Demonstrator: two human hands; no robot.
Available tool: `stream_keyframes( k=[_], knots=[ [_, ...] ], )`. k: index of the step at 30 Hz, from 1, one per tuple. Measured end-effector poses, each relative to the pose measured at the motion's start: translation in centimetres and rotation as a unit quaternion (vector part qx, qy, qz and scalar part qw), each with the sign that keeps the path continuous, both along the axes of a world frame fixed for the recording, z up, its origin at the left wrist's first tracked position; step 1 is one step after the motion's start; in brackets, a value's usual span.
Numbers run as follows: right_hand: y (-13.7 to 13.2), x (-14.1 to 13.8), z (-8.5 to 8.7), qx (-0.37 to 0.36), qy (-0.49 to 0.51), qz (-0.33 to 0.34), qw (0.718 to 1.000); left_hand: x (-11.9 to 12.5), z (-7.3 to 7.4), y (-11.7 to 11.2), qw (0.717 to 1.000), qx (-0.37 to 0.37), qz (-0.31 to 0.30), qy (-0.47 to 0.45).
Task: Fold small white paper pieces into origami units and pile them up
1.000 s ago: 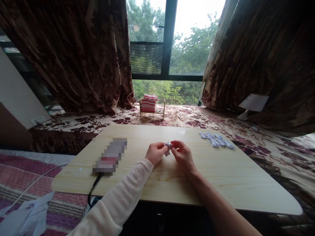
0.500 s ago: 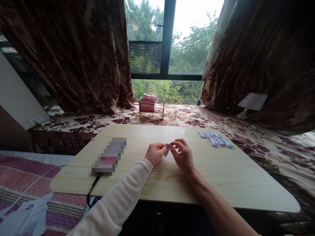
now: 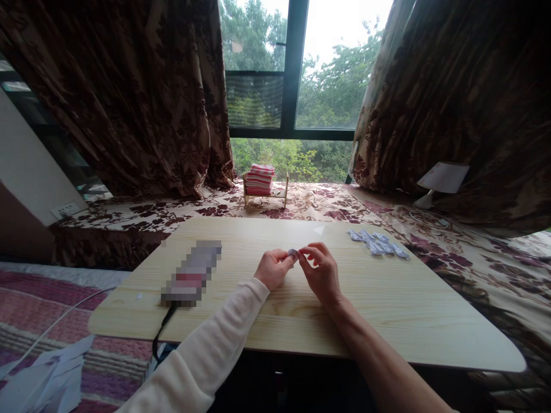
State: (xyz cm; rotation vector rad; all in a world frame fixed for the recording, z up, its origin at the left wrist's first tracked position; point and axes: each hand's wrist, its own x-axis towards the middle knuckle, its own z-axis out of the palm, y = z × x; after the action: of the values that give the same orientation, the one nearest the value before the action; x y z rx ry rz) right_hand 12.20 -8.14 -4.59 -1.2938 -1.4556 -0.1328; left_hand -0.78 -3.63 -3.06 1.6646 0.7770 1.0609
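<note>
Over the middle of the wooden table, my left hand pinches a small piece of folded white paper between thumb and fingers. My right hand meets it from the other side, thumb and index fingertip closed on the paper's right edge. Fingers cover most of the piece, so its exact shape is hidden. Beyond my right hand lies a group of small folded paper pieces, pointed and white. A flat white paper triangle rests near the table's far edge.
A blurred-out flat object with a black strap lies on the table's left side, a tiny white scrap beside it. White paper sheets lie on the striped bedding. Behind stand a small rack of folded cloths and a lamp.
The paper has turned between my fingers: its lower part, which hung below the fingertips, now shows less. Both hands stay in nearly the same place.
</note>
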Motion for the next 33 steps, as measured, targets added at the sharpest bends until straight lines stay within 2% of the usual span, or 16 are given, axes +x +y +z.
stream_keyframes(
  k=[11, 22, 33],
  knots=[
    [-0.01, 0.02, 0.11, 0.001, -0.047, 0.019, 0.999, -0.17, 0.67, -0.45, 1.000, -0.016, -0.014, -0.011],
    [-0.43, 0.09, 0.59, -0.002, -0.113, 0.031, 0.993, -0.22, 0.34, 0.07, 0.998, -0.044, -0.031, -0.030],
    [-0.46, 0.02, 0.54, -0.009, -0.091, 0.043, 0.995, -0.20, 0.27, 0.27, 0.997, -0.056, -0.040, -0.028]
  ],
)
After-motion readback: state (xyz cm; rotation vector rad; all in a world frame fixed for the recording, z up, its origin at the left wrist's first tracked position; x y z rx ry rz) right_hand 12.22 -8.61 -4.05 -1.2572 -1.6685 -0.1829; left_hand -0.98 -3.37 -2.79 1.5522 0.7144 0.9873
